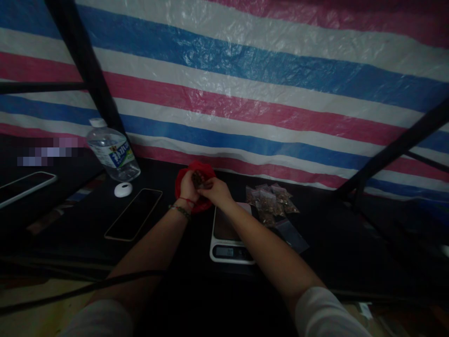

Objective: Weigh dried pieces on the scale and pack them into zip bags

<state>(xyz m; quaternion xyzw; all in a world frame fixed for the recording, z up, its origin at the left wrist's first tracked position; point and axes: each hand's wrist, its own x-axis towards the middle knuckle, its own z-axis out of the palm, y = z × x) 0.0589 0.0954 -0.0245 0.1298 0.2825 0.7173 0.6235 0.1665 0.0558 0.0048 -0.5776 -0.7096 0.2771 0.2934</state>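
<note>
My left hand [188, 187] and my right hand [216, 191] meet over a red bag [196, 168] at the back of the dark table. Both are closed, pinching a small dark item [197, 179] between them; what it is I cannot make out. A white kitchen scale [229, 236] sits just under my right forearm. To the right of the scale lie several small clear packets [271, 199] filled with brownish bits, and one flat empty-looking packet [293, 236].
A water bottle [112, 152] stands at the back left with a small white round object [123, 189] in front of it. A phone [135, 213] lies left of my arms, another phone [24, 185] at far left. A striped tarp [245, 84] forms the back wall. A black cable [80, 290] crosses the near edge.
</note>
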